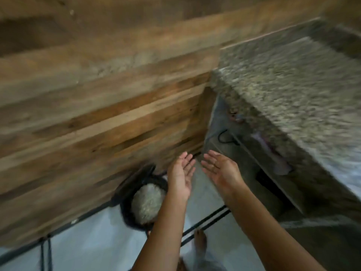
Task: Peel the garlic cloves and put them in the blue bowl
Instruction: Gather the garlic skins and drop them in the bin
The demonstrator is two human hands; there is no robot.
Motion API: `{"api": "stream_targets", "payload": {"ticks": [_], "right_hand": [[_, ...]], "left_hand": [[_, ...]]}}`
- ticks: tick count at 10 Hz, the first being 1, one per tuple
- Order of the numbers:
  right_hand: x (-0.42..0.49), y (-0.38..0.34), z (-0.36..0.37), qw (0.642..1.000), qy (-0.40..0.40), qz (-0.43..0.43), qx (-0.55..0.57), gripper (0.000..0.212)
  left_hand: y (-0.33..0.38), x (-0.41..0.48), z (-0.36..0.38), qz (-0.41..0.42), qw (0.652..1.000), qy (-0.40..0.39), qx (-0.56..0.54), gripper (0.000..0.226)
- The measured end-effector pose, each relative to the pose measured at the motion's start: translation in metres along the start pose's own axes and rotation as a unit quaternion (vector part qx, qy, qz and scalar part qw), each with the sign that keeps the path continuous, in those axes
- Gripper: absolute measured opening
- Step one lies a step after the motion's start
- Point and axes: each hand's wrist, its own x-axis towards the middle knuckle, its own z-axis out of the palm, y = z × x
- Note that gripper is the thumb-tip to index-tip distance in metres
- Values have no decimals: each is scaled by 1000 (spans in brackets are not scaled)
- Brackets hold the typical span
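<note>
The frame is blurred. My left hand (180,174) and my right hand (219,169) are held out low in front of me, palms facing each other, fingers spread and empty. Below my left forearm on the floor stands a black bin (142,204) with its lid flipped back and pale scraps inside. No garlic cloves and no blue bowl are in view.
A wooden tabletop (88,114) fills the left and centre. A speckled stone counter (293,85) runs along the right, with a dark shelf space under it. Black metal bars (205,222) cross the pale floor, and my bare foot (200,241) stands by them.
</note>
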Motion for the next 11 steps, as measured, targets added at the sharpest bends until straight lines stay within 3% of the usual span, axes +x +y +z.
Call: {"api": "stream_targets", "payload": {"ticks": [3,4,5,6,8,11], "right_hand": [[-139,-127,-188,959,184,-173,130,16],[-179,-144,-251,929,237,-224,176,15],[-215,-150,-316,904,280,-255,197,16],[-237,-154,-382,886,314,-268,210,12],[-241,-160,-508,868,408,-234,159,10],[-200,-177,-604,856,497,-123,-73,13]], "left_hand": [[-88,-103,206,-52,946,-296,119,34],[-134,-142,261,-76,910,-369,172,19],[-183,-180,304,-88,881,-408,223,20],[-247,-204,347,-109,865,-424,247,22],[-327,-248,397,-72,852,-400,330,20],[-379,-248,458,-51,872,-332,356,20]]}}
